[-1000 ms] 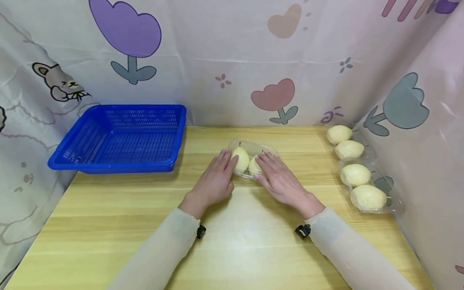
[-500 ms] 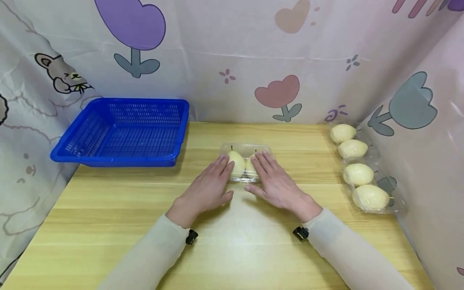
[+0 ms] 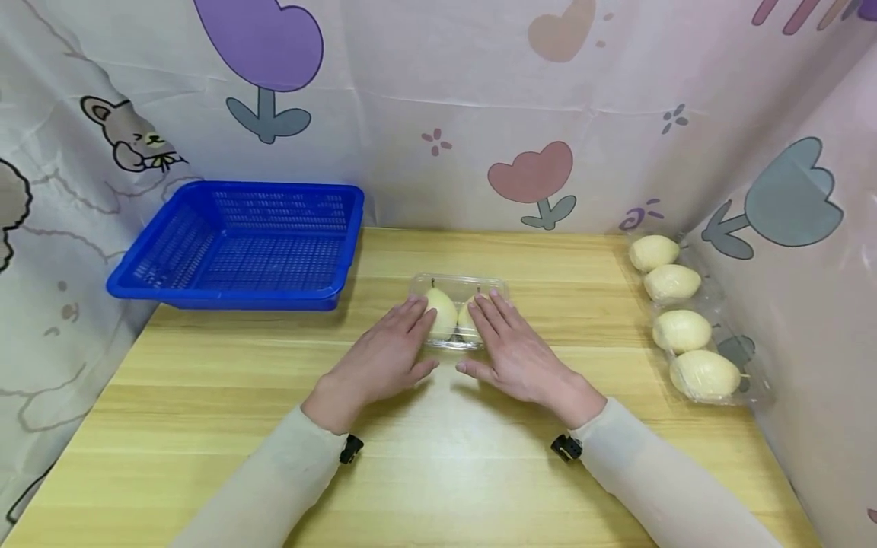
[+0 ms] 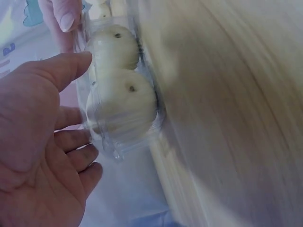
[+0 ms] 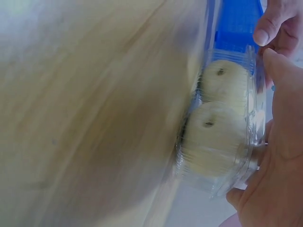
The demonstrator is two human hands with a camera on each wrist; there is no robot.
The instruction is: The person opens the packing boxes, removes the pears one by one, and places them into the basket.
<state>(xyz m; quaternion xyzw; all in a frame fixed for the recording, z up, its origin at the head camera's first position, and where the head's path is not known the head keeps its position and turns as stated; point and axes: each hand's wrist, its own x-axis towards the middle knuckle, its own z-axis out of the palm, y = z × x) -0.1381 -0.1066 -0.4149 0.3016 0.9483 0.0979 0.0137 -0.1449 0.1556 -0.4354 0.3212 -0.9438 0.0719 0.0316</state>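
A clear plastic clamshell box (image 3: 457, 344) lies on the table with two pale yellow pears inside, the left pear (image 3: 441, 313) showing more than the right one. My left hand (image 3: 384, 350) rests on the lid's left part, its fingers nearly straight. On the lid's right part my right hand (image 3: 524, 354) lies with extended fingers, covering much of that pear. Both thumbs point inward at the near side of the box. The left wrist view shows both pears (image 4: 124, 101) through the box wall, and the right wrist view shows the lid edge (image 5: 253, 118) right at my right hand.
A blue plastic basket (image 3: 240, 295) stands at the back left. Along the right edge of the wooden table (image 3: 452, 472) are clear boxes with several wrapped pears (image 3: 681, 331). A printed curtain (image 3: 411, 84) hangs behind and at both sides.
The box has turned from slanted to nearly square with the table edge and shifted slightly left and nearer. Both hands have moved with it, staying on the lid.
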